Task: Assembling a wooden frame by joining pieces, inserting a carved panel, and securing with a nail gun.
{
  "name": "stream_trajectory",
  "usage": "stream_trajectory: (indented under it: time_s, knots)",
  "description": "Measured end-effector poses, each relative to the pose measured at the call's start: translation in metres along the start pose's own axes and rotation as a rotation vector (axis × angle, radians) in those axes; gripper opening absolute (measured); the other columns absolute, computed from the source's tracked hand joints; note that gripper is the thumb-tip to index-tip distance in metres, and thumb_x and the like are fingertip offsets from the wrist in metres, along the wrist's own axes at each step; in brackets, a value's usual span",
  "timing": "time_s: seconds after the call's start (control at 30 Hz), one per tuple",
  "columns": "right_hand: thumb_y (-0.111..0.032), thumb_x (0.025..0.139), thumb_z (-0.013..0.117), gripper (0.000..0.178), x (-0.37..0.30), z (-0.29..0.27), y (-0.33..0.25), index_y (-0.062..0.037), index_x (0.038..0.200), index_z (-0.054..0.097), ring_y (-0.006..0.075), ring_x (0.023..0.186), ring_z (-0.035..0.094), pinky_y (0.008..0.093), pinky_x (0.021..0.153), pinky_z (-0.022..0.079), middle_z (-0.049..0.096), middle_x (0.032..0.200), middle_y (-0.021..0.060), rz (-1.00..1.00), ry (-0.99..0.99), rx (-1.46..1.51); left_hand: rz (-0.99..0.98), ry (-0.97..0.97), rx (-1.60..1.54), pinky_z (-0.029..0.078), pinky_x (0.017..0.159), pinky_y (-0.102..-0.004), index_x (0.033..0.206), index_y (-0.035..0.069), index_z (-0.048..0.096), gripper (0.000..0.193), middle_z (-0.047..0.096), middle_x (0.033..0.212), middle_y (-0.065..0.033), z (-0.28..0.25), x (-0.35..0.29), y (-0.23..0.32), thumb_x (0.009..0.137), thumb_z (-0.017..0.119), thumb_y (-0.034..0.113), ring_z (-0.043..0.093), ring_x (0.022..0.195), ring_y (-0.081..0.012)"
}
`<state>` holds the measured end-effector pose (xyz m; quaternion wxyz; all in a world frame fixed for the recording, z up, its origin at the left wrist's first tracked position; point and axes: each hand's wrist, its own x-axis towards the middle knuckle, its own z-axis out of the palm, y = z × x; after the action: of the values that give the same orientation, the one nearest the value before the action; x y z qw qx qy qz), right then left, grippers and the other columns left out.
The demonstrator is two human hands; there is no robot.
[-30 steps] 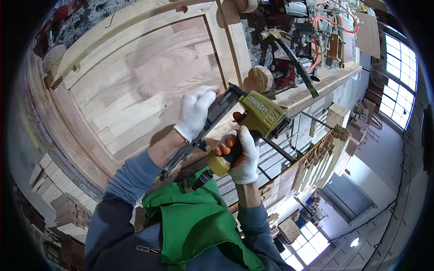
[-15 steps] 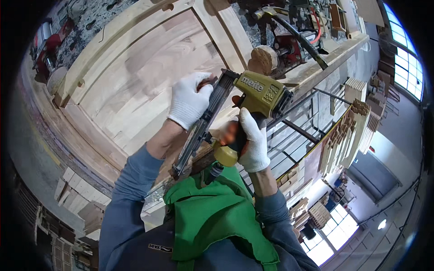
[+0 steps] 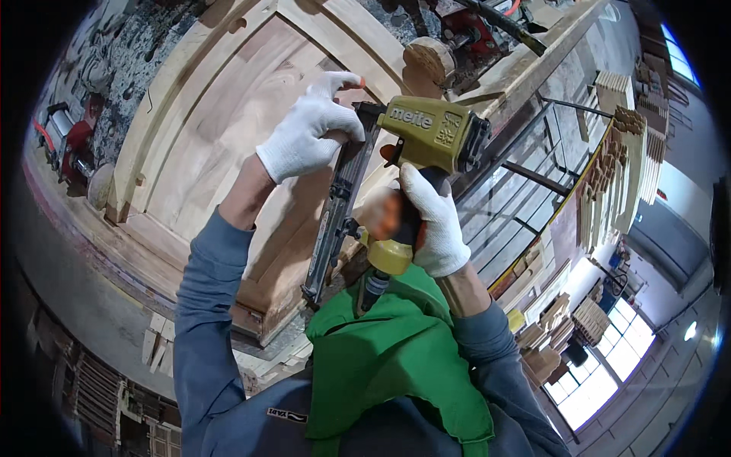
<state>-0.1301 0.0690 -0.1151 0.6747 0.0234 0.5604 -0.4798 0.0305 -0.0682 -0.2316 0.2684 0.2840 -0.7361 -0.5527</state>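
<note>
My right hand [image 3: 435, 225], in a white glove, is closed around the handle of an olive-gold air nail gun [image 3: 430, 133]. The tool lies on its side in front of my chest. Its long dark magazine [image 3: 335, 206] slants down toward my green apron, and a hose fitting [image 3: 371, 292] sits at the handle's base. Close to the gun's nose is my gloved left hand [image 3: 308, 129], fingers apart, with an orange fingertip showing. It overlaps the upper magazine; whether it touches is unclear. Beneath lies a framed wooden panel [image 3: 251, 84] with an arched inner edge.
Red metal clamps [image 3: 78, 148] stand at the panel's left, with another clamp [image 3: 480, 42] beyond it near a round wood block [image 3: 428, 62]. A long wooden rail [image 3: 560, 46] runs along the right. Farther right are a metal rack [image 3: 533, 179] and stacked wooden pieces [image 3: 620, 164].
My left hand's fingers have uncurled and spread, moving slightly up and left relative to the gun. My right hand still grips the gun. The whole view has shifted.
</note>
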Motion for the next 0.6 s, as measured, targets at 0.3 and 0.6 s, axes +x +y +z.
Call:
stream_trajectory:
  time_s: [0.3, 0.6]
  knots:
    - [-0.027, 0.101, 0.068, 0.036, 0.001, -0.018, 0.005, -0.0051, 0.128, 0.059, 0.0131, 0.055, 0.059, 0.0297, 0.052, 0.055, 0.063, 0.072, 0.0069, 0.011, -0.104, 0.152, 0.271, -0.127, 0.434, 0.042, 0.108, -0.0430, 0.076, 0.014, 0.077, 0.025, 0.049, 0.149, -0.0093, -0.010, 0.011, 0.020, 0.063, 0.069, -0.006, 0.048, 0.132, -0.0312]
    - [-0.030, 0.102, 0.066, 0.039, -0.002, -0.027, 0.008, -0.0059, 0.132, 0.060, 0.0142, 0.056, 0.060, 0.0311, 0.053, 0.055, 0.062, 0.071, 0.0056, 0.018, -0.128, 0.229, 0.261, -0.039, 0.240, 0.040, 0.112, -0.0455, 0.075, 0.015, 0.077, 0.021, 0.051, 0.149, -0.0077, -0.003, 0.008, 0.023, 0.061, 0.072, -0.001, 0.047, 0.134, -0.0308]
